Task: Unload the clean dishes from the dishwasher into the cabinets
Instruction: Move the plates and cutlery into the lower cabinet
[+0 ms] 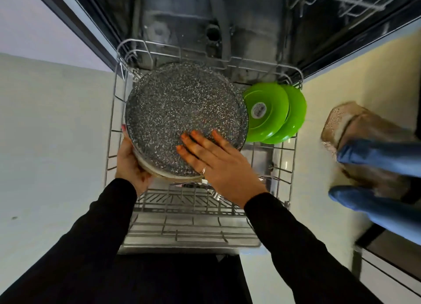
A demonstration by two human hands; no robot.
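Note:
A large round speckled grey dish [182,112] with a pale rim is held tilted over the pulled-out lower dishwasher rack [109,144]. My left hand [131,164] grips its lower left edge. My right hand [216,164] lies flat on its speckled face near the lower right, fingers spread, a ring on one finger. Two green plates [273,112] stand on edge in the rack's back right corner, overlapping each other.
The open dishwasher tub [205,25] is dark behind the rack, and the upper rack [341,0] juts out at the top right. Another person's blue-trousered legs [376,173] and brown shoes [355,126] stand on the floor to the right. A cabinet front [387,265] sits at the lower right.

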